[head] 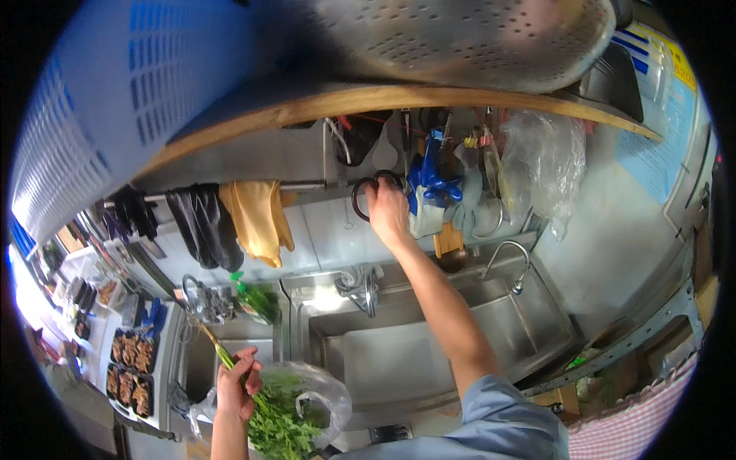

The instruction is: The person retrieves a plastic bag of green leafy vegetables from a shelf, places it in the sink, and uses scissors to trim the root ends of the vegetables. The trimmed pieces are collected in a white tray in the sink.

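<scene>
My left hand [234, 382] grips the stems of a bunch of leafy green herbs [287, 422] at the lower left. The root end points up and away over the small sink, and the leaves spread towards me against a clear plastic bag [339, 397]. My right hand [388, 210] reaches across the large sink [397, 356] to the hanging rail on the wall. Its fingers are closed on the dark looped handles of what look like scissors [357, 201]; the blades cannot be seen. Blue-and-white work gloves [428, 190] hang just right of that hand.
A wooden shelf edge [402, 99] crosses overhead, bearing a blue plastic basket [155, 75] and a perforated metal colander [460, 40]. Yellow gloves [259, 221] hang left. Faucets [368, 293] and a green soap bottle [256, 302] stand behind the sinks. Black trays of meat [132, 351] sit far left.
</scene>
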### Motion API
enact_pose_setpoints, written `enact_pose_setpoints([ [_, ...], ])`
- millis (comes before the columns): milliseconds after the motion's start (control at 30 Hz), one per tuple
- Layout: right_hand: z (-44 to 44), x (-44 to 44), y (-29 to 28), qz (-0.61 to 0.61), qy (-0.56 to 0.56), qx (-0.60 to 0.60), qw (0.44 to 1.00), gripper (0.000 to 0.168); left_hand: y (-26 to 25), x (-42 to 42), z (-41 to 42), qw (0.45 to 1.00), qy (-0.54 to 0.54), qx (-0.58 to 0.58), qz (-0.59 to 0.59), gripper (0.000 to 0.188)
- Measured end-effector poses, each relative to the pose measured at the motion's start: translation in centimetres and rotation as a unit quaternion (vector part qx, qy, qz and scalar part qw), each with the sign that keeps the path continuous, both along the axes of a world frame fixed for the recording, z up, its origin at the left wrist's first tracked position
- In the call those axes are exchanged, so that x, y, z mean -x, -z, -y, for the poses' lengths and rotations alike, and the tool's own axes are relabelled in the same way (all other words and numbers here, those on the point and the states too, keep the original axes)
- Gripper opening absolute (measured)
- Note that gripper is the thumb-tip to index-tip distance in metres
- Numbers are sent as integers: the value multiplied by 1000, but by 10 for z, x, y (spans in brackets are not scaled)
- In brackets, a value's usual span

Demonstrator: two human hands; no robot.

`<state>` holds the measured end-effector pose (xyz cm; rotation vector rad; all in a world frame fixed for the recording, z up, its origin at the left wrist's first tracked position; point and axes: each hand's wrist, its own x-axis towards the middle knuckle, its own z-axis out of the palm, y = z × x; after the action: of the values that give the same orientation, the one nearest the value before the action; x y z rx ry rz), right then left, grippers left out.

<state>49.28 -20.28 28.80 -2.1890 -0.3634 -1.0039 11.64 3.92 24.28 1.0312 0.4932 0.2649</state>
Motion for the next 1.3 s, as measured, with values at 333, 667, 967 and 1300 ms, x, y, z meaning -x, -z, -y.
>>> enact_pose_setpoints([
  [333, 15, -108, -83, 238, 31, -170, 956, 25, 3, 21, -10, 997, -72, -25, -11, 23],
  [667, -8, -220, -86, 276, 127, -121, 945, 24, 6, 3, -8, 998, -50, -34, -30, 20],
  [967, -39, -166, -106, -107, -52, -114, 986, 22, 8, 16, -9, 994, -80, -43, -58, 18],
  [1300, -8, -117, -40, 206, 66, -137, 967, 53, 13, 12, -24, 995, -79, -36, -49, 17],
])
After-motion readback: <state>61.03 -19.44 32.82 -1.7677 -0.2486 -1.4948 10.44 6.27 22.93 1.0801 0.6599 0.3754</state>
